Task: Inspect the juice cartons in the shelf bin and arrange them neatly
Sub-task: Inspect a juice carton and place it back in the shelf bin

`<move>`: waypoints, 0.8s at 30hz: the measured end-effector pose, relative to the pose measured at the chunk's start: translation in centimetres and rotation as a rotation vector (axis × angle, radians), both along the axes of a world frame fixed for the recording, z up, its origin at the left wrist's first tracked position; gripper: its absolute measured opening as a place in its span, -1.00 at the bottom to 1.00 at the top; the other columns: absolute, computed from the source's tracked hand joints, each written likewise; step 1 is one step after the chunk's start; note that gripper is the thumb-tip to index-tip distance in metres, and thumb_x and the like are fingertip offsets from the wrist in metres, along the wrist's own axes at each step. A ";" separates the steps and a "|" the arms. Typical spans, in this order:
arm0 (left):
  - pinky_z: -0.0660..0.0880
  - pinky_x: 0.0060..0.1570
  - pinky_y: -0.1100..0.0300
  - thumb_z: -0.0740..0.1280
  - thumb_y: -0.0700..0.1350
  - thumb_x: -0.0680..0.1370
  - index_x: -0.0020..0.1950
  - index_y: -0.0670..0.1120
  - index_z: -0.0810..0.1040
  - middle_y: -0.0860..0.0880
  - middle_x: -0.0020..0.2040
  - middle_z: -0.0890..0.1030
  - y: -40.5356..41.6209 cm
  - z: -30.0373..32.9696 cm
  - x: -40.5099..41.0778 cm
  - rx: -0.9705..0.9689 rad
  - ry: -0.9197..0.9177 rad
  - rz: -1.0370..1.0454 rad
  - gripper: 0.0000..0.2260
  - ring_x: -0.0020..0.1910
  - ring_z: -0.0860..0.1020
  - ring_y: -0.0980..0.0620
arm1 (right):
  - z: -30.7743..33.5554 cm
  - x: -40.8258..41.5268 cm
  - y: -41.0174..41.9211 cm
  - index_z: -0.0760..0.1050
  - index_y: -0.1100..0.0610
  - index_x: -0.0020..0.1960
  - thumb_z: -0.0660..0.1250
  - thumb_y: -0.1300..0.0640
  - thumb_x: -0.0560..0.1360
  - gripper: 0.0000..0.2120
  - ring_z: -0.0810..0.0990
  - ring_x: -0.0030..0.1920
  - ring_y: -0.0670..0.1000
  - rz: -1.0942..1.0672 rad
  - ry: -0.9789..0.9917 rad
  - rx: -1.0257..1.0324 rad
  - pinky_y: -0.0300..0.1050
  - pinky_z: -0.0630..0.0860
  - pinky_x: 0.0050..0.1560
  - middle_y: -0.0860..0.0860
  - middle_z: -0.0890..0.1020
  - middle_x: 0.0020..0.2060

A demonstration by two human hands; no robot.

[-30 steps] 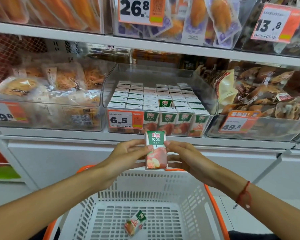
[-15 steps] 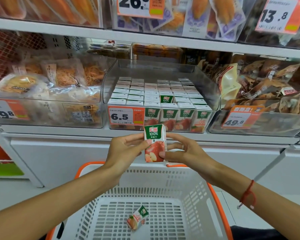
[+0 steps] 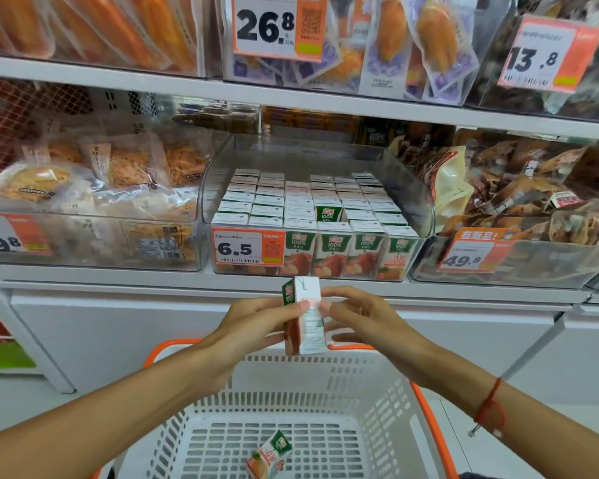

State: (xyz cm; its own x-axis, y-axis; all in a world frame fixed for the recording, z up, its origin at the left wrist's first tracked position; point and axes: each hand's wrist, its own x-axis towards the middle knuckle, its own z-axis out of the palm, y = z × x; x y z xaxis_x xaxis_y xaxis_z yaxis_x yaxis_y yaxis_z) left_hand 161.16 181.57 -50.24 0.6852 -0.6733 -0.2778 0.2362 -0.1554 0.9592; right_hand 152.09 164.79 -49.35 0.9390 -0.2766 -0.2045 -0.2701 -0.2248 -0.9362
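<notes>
Long white metal shelf (image 3: 118, 271) running across, from 9 to 3 o'clock. White plastic basket with orange rim (image 3: 426, 409) low at 6 o'clock. Clear plastic shelf bin (image 3: 419, 188) up at 12 o'clock, packed with rows of small green and white juice cartons (image 3: 332, 250), one poking up higher in the middle. Left hand (image 3: 256, 326) and right hand (image 3: 363, 319) in the centre, fingers curled round one small juice carton (image 3: 306, 316), held upright above the basket. One more tipped juice carton (image 3: 268, 456) lying in the basket bottom.
</notes>
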 end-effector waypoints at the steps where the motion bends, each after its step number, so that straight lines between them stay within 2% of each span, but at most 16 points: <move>1: 0.51 0.14 0.29 0.38 -0.02 0.54 0.19 -0.02 0.63 0.06 0.01 0.72 0.0 0.1 -0.1 -0.019 -0.002 -0.030 -0.76 0.04 0.66 0.16 | 0.0 0.0 -0.2 0.51 -0.03 0.29 0.31 -0.03 0.57 -0.70 0.66 0.08 -0.04 0.025 0.021 0.017 0.00 0.54 0.24 0.00 0.68 0.09; 4: 0.48 0.23 0.25 0.36 -0.04 0.56 0.24 0.01 0.59 0.08 0.07 0.70 -0.2 0.1 -0.2 -0.078 -0.020 -0.068 -0.75 0.11 0.64 0.16 | 0.2 -0.1 -0.5 0.51 -0.01 0.31 0.20 -0.06 0.62 -0.68 0.62 0.19 -0.06 0.200 0.064 0.151 -0.10 0.50 0.25 -0.05 0.66 0.16; 6: 0.50 0.21 0.28 0.35 -0.03 0.56 0.24 0.03 0.58 0.09 0.09 0.70 -0.3 0.2 -0.1 -0.113 -0.027 -0.069 -0.75 0.12 0.63 0.17 | 0.5 -0.2 -0.6 0.52 0.00 0.31 0.20 0.00 0.63 -0.70 0.60 0.21 -0.05 0.265 0.056 0.187 -0.13 0.48 0.24 -0.04 0.66 0.16; 9: 0.53 0.11 0.36 0.33 0.00 0.56 0.16 0.10 0.59 0.12 0.07 0.70 -0.1 0.1 0.0 -0.128 -0.041 -0.061 -0.81 0.11 0.63 0.19 | 0.4 -0.1 -0.5 0.50 0.03 0.34 0.25 0.07 0.61 -0.69 0.60 0.22 -0.02 0.260 0.022 0.149 -0.01 0.43 0.33 -0.01 0.66 0.16; 11: 0.53 0.09 0.34 0.35 0.03 0.55 0.16 0.13 0.60 0.15 0.06 0.70 -0.1 -0.1 0.1 -0.102 -0.086 -0.024 -0.81 0.10 0.63 0.21 | 0.0 0.0 -0.3 0.53 0.02 0.30 0.33 0.04 0.57 -0.69 0.63 0.18 -0.01 0.173 -0.011 0.120 0.05 0.46 0.33 0.01 0.68 0.11; 13: 0.55 -0.07 0.41 0.39 0.02 0.52 0.07 0.16 0.64 0.16 0.02 0.70 0.1 -0.2 0.3 -0.053 -0.158 0.063 -0.86 0.02 0.64 0.26 | -0.4 0.2 0.0 0.56 0.01 0.23 0.44 0.02 0.48 -0.67 0.68 0.04 0.00 0.032 -0.033 0.055 0.04 0.52 0.25 0.00 0.71 0.00; 15: 0.55 -0.20 0.44 0.44 -0.05 0.51 0.02 0.10 0.67 0.14 -0.04 0.72 0.0 -0.3 0.5 -0.026 -0.179 0.109 -0.88 -0.05 0.65 0.26 | -0.5 0.3 0.4 0.57 0.06 0.19 0.55 0.09 0.38 -0.60 0.70 -0.13 -0.03 -0.100 -0.054 -0.033 -0.10 0.61 0.01 -0.03 0.70 -0.13; 16: 0.55 -0.19 0.42 0.45 -0.07 0.51 0.03 0.08 0.67 0.13 -0.06 0.72 -0.1 -0.2 0.4 -0.018 -0.165 0.096 -0.88 -0.06 0.66 0.25 | -0.6 0.3 0.7 0.56 0.07 0.18 0.58 0.11 0.34 -0.56 0.68 -0.17 -0.05 -0.153 -0.071 -0.104 -0.13 0.63 -0.08 -0.05 0.69 -0.16; 18: 0.54 -0.14 0.39 0.45 -0.03 0.50 0.03 0.08 0.67 0.14 -0.09 0.72 -0.3 -0.2 0.1 0.001 -0.140 0.062 -0.87 -0.05 0.66 0.25 | -0.9 0.3 1.3 0.53 -0.02 0.10 0.62 0.09 0.29 -0.56 0.65 -0.19 -0.11 -0.210 -0.113 -0.243 -0.12 0.64 -0.13 -0.09 0.65 -0.17; 21: 0.52 -0.12 0.35 0.48 0.04 0.45 0.03 0.07 0.67 0.15 -0.11 0.72 -0.7 -0.2 -0.1 0.028 -0.163 0.135 -0.82 -0.07 0.66 0.23 | -1.2 0.1 1.8 0.46 -0.11 0.00 0.62 0.00 0.27 -0.57 0.59 -0.24 -0.26 -0.190 -0.169 -0.338 -0.34 0.56 -0.29 -0.14 0.61 -0.20; 24: 0.51 -0.19 0.43 0.46 0.05 0.46 0.03 0.07 0.67 0.16 -0.12 0.72 -0.1 -0.1 0.5 0.033 -0.180 0.146 -0.82 -0.10 0.66 0.25 | -0.4 0.3 1.2 0.51 -0.04 0.09 0.54 -0.01 0.36 -0.64 0.61 -0.17 -0.20 -0.105 -0.116 -0.230 -0.32 0.57 -0.17 -0.07 0.63 -0.11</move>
